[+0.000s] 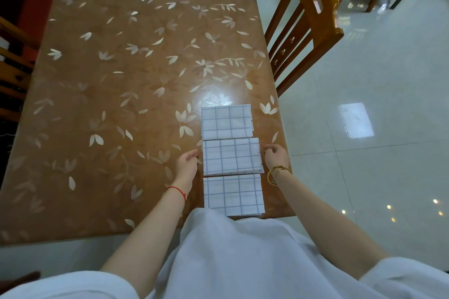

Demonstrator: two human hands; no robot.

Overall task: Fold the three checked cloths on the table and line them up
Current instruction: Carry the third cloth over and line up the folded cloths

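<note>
Three folded white cloths with a dark check lie in a straight column near the table's right edge: the far cloth [226, 122], the middle cloth [232, 156] and the near cloth [233, 194]. My left hand [187, 164] sits at the middle cloth's left edge, fingers loosely curled and touching or nearly touching it. My right hand [275, 155] is at the same cloth's right edge, fingers bent toward it. Whether either hand pinches the fabric is unclear. The near cloth's front edge reaches the table's front edge, next to my white garment.
The brown table [126, 85] has a glossy leaf-patterned cover. A wooden chair [306, 22] stands against its right side and another chair [14, 60] is at the left. White tiled floor [376, 85] lies to the right.
</note>
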